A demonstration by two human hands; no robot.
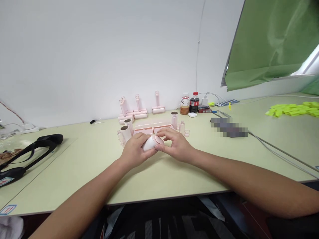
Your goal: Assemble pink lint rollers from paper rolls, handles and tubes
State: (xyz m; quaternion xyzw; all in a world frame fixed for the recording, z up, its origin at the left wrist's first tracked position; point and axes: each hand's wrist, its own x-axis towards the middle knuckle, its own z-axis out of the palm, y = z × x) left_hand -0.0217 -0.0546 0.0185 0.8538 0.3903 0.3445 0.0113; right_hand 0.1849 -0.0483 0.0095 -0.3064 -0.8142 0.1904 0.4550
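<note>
In front of me, above the table, is a white lint roller roll (149, 143) with a pink end piece (158, 139) facing right. My left hand (136, 148) is wrapped around the roll from the left. The thumb and fingers of my right hand (175, 143) pinch the pink end piece at its rim. Just behind my hands lie pink roller cases (143, 130). White rolls with brown cores (126, 131) stand to the left, beside clear pink handles (120, 136). Another roll (174, 115) and more clear handles (182, 127) stand to the right.
Several pink lint rollers (140, 113) with upright handles line the wall. A juice bottle (184, 104) and a cola bottle (194, 103) stand right of them. Cables (271, 147) cross the right side. A black strapped item (42, 146) lies left, yellow pieces (294, 109) far right.
</note>
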